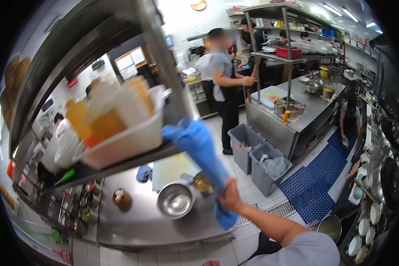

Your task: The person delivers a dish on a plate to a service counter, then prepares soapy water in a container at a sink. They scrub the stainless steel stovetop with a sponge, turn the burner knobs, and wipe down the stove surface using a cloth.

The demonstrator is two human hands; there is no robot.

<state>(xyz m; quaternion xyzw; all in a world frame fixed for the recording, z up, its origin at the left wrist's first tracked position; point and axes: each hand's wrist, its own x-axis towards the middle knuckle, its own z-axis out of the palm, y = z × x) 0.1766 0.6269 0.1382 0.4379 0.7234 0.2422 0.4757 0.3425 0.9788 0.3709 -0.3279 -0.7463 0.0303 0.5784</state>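
My right hand (230,195) reaches in from the lower right, its fingers closed round a blue cloth (204,150). The cloth stretches up from my fist, and its top end is at the edge of a metal shelf (119,164); one end hangs below the hand. On that shelf stands a white plastic basket (128,144) filled with blurred bottles (108,122), some orange. Of my left hand (212,263), only a small part shows at the bottom edge, its fingers mostly hidden. Below the cloth, a steel bowl (176,201) sits on the steel counter (133,226).
A cutting board (170,168), a second blue cloth (144,173) and a small brown container (122,200) lie on the counter. Grey bins (266,177) stand beyond, near blue floor mats (306,190). Co-workers (224,71) stand behind; another person (349,117) bends at the right. Pans line the right side.
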